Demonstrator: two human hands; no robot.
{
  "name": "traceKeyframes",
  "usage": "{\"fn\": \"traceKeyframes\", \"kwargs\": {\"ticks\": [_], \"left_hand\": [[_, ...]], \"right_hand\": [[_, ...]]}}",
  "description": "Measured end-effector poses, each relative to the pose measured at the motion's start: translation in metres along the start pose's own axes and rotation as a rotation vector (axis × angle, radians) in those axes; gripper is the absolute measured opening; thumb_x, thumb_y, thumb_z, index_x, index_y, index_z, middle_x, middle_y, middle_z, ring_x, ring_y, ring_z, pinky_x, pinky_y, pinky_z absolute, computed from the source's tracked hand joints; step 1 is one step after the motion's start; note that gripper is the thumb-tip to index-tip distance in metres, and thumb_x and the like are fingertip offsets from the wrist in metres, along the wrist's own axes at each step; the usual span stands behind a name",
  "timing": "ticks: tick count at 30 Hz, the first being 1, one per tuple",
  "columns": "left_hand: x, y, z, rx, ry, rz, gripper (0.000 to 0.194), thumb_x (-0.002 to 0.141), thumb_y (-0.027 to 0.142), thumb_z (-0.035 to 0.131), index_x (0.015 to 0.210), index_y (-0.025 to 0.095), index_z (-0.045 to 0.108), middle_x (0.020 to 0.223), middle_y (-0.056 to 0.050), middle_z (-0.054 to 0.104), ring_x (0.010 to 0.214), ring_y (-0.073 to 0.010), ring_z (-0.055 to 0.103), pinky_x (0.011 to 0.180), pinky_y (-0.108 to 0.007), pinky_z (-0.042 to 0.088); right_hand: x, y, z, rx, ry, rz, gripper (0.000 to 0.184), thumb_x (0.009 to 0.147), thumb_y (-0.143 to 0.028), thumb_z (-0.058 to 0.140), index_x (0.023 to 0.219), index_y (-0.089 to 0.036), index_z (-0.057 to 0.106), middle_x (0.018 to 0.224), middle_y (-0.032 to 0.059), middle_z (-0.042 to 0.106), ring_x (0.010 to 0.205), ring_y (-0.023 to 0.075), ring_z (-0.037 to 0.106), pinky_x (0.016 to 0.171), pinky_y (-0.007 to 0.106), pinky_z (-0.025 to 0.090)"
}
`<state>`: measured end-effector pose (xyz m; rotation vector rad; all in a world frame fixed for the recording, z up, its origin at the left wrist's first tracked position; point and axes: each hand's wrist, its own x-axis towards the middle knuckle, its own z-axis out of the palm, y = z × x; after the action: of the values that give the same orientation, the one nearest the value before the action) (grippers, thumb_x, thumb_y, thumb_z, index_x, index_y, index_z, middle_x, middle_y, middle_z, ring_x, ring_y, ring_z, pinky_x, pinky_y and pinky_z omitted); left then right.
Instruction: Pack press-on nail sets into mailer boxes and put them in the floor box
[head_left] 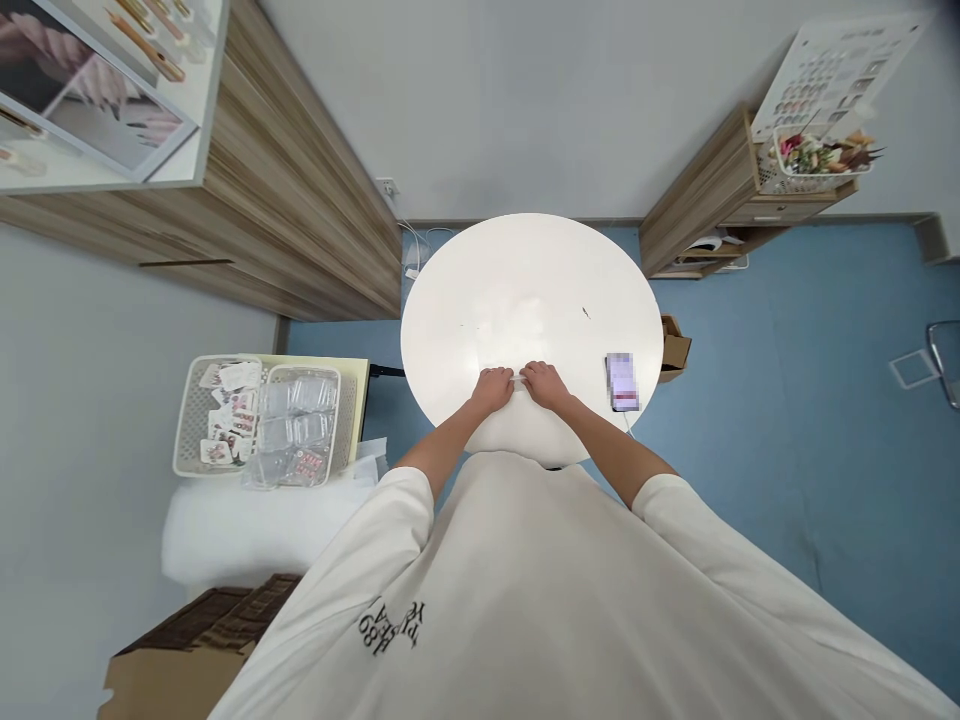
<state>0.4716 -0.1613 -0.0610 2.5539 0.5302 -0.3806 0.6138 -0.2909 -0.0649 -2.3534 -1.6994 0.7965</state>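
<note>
My left hand (493, 389) and my right hand (545, 384) are close together over the near part of a round white table (525, 260). Fingers on both hands are curled closed. A thin whitish strip (517, 378) shows in the narrow gap between them, its two ends covered by my fingers. It is too small and pale against the tabletop to tell its kind. Right of my right hand, a phone (622, 382) with a lit, blurred screen lies near the table's edge, a white cable below it.
A small dark mark (586, 312) is on the tabletop. Left stand white baskets (180, 430) with printed cards and clear plastic boxes, beside white wrap (247, 530) and brown cartons (172, 680). Wooden cabinets (315, 180) flank the table; an open cardboard box (675, 350) sits on the floor at right.
</note>
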Motion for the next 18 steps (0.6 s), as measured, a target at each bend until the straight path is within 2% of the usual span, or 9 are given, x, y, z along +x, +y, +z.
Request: {"fn": "traceKeyframes", "kwargs": {"ticks": [4,10,14,18], "left_hand": [[0.007,0.0,0.004,0.076,0.072,-0.022,0.045,0.092,0.02,0.048,0.137,0.02,0.05,0.141,-0.014,0.055,0.136,-0.0296,0.046,0.115,-0.047,0.03],[0.015,-0.001,0.019,0.135,0.023,-0.005,0.075,0.079,0.015,0.058,0.15,0.019,0.036,0.159,-0.018,0.037,0.151,-0.0344,0.027,0.122,-0.056,0.018],[0.025,-0.002,0.024,0.124,-0.007,-0.011,0.081,0.079,0.014,0.057,0.155,0.022,0.03,0.162,-0.018,0.035,0.153,-0.0344,0.026,0.122,-0.06,0.018],[0.03,-0.005,0.027,0.123,-0.009,-0.01,0.079,0.08,0.016,0.058,0.155,0.022,0.033,0.161,-0.018,0.036,0.153,-0.0352,0.026,0.123,-0.06,0.017]], "right_hand": [[0.023,0.008,0.001,0.003,-0.032,0.077,0.034,0.104,-0.024,0.04,0.125,-0.02,0.065,0.132,0.0146,0.057,0.118,0.0303,0.049,0.102,0.043,0.036],[0.043,0.02,0.007,-0.002,-0.074,0.122,0.033,0.103,-0.026,0.041,0.123,-0.02,0.067,0.134,0.0159,0.055,0.122,0.0316,0.046,0.104,0.046,0.034],[0.044,0.024,0.011,0.006,-0.074,0.142,0.034,0.103,-0.027,0.039,0.123,-0.02,0.066,0.135,0.016,0.054,0.122,0.0317,0.046,0.105,0.046,0.034],[0.035,0.023,0.013,0.016,-0.01,0.138,0.038,0.101,-0.027,0.042,0.135,-0.019,0.059,0.142,0.0168,0.052,0.128,0.0323,0.044,0.108,0.046,0.032]]}}
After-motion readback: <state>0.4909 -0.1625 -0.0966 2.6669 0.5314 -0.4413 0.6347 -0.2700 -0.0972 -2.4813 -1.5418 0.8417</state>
